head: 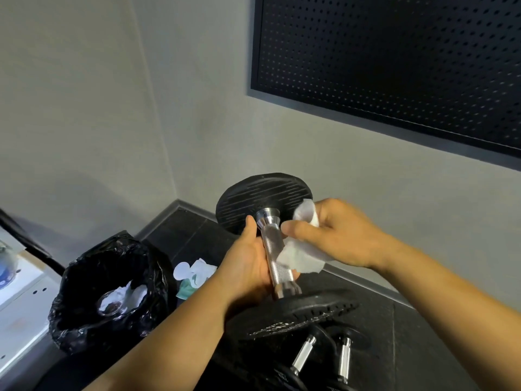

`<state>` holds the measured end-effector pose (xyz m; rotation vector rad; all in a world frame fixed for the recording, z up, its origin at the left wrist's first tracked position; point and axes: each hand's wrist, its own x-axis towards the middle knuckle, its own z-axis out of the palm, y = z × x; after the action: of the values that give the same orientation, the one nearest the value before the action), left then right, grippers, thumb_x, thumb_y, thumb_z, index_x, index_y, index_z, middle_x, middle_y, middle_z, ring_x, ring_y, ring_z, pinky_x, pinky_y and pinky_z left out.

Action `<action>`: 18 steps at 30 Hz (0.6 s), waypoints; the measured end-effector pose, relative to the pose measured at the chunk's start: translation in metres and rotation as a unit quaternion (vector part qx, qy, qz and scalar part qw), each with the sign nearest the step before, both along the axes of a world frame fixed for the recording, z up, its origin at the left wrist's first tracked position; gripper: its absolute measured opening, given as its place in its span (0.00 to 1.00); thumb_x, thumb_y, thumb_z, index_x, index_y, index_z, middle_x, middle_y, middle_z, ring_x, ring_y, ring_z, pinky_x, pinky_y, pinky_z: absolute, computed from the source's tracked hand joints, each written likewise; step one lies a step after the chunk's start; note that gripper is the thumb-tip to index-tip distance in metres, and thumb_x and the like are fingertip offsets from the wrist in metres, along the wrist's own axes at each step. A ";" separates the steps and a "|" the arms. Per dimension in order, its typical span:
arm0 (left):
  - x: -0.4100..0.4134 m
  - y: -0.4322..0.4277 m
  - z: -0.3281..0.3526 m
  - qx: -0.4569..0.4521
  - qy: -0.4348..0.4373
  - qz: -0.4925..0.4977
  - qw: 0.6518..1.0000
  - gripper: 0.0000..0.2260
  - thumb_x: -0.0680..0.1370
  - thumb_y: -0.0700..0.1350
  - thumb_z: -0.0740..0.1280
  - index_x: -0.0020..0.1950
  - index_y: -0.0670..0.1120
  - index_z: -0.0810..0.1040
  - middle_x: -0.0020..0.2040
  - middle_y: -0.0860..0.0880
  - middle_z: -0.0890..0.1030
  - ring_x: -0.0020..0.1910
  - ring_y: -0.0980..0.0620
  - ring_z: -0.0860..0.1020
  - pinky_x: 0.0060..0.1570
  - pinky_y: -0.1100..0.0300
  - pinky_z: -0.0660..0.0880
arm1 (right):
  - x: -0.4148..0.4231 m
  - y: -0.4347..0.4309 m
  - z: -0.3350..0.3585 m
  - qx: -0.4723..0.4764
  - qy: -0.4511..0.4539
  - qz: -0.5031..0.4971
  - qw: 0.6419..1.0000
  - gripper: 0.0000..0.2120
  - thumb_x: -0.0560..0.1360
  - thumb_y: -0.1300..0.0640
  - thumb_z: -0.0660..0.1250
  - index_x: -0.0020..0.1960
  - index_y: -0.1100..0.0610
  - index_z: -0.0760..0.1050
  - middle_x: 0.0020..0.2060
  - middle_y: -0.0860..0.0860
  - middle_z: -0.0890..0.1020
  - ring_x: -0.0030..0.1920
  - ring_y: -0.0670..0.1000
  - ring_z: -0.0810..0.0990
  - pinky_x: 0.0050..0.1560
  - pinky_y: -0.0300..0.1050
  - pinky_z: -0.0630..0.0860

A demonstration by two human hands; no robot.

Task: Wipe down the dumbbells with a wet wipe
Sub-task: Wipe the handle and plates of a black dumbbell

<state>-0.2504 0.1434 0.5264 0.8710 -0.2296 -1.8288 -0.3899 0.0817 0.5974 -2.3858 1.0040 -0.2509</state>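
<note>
Left hand (248, 263) gripped the dumbbell (275, 258); right hand (338, 232) pinched the wipe (301, 256) against it; wetted metal could slip and drop.

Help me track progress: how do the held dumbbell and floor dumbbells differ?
The held dumbbell is raised in the left hand; the floor dumbbells lie untouched. The right hand holds a wet wipe against its handle; theirs are bare. All have chrome handles, black plates.

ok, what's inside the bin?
Crumpled white wipes and a shiny round piece lie in the black-bagged bin. Anything beneath them is covered, and the dark space around them is too black to make out.
</note>
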 end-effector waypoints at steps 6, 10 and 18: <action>-0.007 0.004 -0.005 0.009 0.015 -0.019 1.000 0.36 0.76 0.69 0.47 0.66 0.41 0.72 0.63 0.37 0.78 0.64 0.40 0.75 0.65 0.46 0.70 | 0.008 0.012 -0.007 -0.175 0.080 0.042 0.980 0.28 0.66 0.39 0.35 0.33 0.54 0.68 0.30 0.51 0.73 0.32 0.49 0.70 0.35 0.45 0.67; -0.010 0.007 -0.003 0.007 0.002 -0.030 1.000 0.36 0.76 0.68 0.47 0.65 0.41 0.74 0.61 0.38 0.79 0.60 0.41 0.77 0.58 0.48 0.73 | 0.000 0.009 -0.008 -0.138 0.049 0.072 0.987 0.07 0.77 0.50 0.52 0.49 0.49 0.68 0.32 0.46 0.72 0.31 0.48 0.71 0.35 0.47 0.69; -0.018 0.004 0.000 0.016 0.014 -0.033 0.999 0.35 0.75 0.69 0.52 0.65 0.42 0.74 0.49 0.41 0.83 0.44 0.44 0.83 0.42 0.52 0.80 | -0.006 0.012 -0.030 -0.218 -0.015 0.106 0.970 0.10 0.77 0.57 0.62 0.50 0.59 0.80 0.51 0.50 0.72 0.38 0.51 0.76 0.36 0.48 0.77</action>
<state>-0.2682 0.1478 0.5267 0.8693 -0.2151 -1.9093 -0.3963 0.0936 0.5671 -2.8502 0.7250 -0.4685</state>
